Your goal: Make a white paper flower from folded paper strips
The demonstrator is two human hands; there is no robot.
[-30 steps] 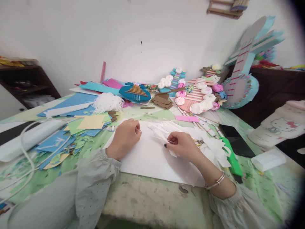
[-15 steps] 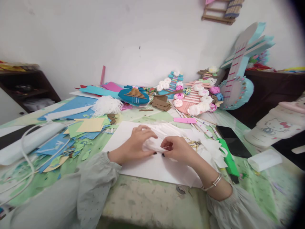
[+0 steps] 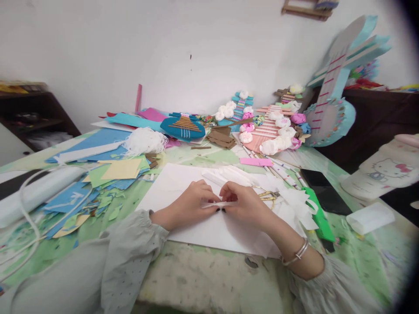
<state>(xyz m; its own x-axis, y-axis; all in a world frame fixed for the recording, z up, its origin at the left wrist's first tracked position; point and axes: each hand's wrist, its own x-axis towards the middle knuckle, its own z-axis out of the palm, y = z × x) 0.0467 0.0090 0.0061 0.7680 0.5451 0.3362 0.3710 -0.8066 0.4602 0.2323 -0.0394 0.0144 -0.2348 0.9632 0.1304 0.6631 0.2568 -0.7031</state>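
Over a large white sheet (image 3: pixel 196 233), both hands pinch a narrow folded strip of thin white paper (image 3: pixel 222 203). My left hand (image 3: pixel 193 203) is closed on its left end, thumb below and fingers above. My right hand (image 3: pixel 245 205) grips the right end the same way, and the fingertips of the two hands nearly meet. Behind them lie more folded white strips (image 3: pixel 232 173). Gold-handled scissors (image 3: pixel 269 195) rest right of my right hand, beside crumpled white paper pieces (image 3: pixel 296 203).
Blue, green and yellow paper scraps (image 3: pixel 111 174) and a white cable (image 3: pixel 24 213) are at left. Decorated paper crafts (image 3: pixel 183 127) line the back. A phone (image 3: pixel 324 189), a green cutter (image 3: pixel 319 218) and a cup (image 3: pixel 382 168) stand or lie at right.
The white paper between my hands has gone from a loose, wider piece to a narrow strip. My left fingers have come down and closed in. The camera view has shifted slightly.
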